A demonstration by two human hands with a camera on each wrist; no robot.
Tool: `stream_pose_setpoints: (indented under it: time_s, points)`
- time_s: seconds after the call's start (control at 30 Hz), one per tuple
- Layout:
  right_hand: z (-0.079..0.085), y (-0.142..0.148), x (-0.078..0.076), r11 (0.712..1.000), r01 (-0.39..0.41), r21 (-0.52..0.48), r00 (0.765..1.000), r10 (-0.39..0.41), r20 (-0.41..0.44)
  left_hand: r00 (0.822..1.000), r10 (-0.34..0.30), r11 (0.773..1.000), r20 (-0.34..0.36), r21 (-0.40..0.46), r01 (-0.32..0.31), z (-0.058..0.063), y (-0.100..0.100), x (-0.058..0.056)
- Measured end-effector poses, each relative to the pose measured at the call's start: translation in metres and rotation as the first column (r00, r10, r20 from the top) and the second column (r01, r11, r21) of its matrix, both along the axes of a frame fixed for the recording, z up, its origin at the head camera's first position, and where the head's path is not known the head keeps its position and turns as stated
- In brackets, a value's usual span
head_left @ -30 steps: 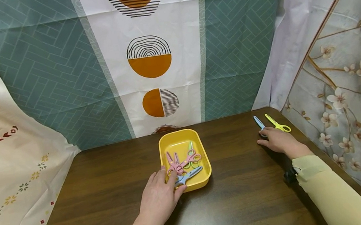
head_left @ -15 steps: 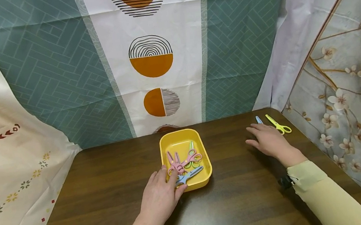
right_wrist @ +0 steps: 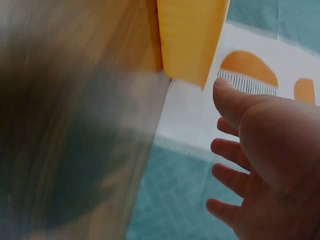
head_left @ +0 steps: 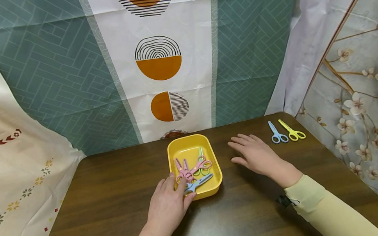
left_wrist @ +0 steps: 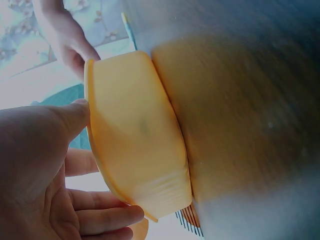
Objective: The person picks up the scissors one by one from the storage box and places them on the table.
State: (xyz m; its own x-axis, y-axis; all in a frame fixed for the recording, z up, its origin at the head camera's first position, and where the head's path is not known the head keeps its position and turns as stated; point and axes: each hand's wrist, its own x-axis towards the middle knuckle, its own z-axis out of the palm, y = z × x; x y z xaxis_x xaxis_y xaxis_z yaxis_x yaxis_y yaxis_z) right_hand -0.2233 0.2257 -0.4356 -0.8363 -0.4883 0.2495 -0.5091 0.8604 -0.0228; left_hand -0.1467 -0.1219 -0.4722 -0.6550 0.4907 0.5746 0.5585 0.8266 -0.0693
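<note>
My left hand [head_left: 167, 203] rests on the near left corner of a yellow tray [head_left: 214, 158], its thumb on the near rim. In the left wrist view its fingers lie loosely along the yellow wall [left_wrist: 135, 125]. Inside the tray are pink scissors [head_left: 195, 168], green scissors [head_left: 201, 152] and blue scissors [head_left: 197, 184]. My right hand [head_left: 255, 155] hovers over the table right of the tray, fingers spread and holding nothing. To its right lie another pair of blue scissors [head_left: 276, 133] and yellow scissors [head_left: 291, 129].
The dark wooden table [head_left: 120, 189] ends at a patterned curtain [head_left: 63, 70] behind it. A flowered cloth [head_left: 358, 113] hangs along the right edge, and a cream cloth [head_left: 12, 175] covers the left side.
My right hand has moved left, from over the blue scissors at the far right toward the tray, uncovering those scissors. My left hand has stayed at the tray's corner.
</note>
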Motion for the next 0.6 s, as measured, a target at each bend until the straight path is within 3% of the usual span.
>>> stream_pose_setpoints:
  time_s: [0.3, 0.6]
  points:
    - [0.001, -0.036, 0.007, 0.995, -0.097, 0.003, 0.995, 0.097, -0.016, 1.000, 0.009, 1.000, 0.027, -0.007, -0.009, 0.000, 0.000, 0.000]
    - [0.002, -0.068, 0.012, 0.982, -0.189, -0.006, 0.982, 0.189, 0.004, 1.000, 0.000, 1.000, -0.007, -0.014, 0.000, 0.002, 0.000, 0.001]
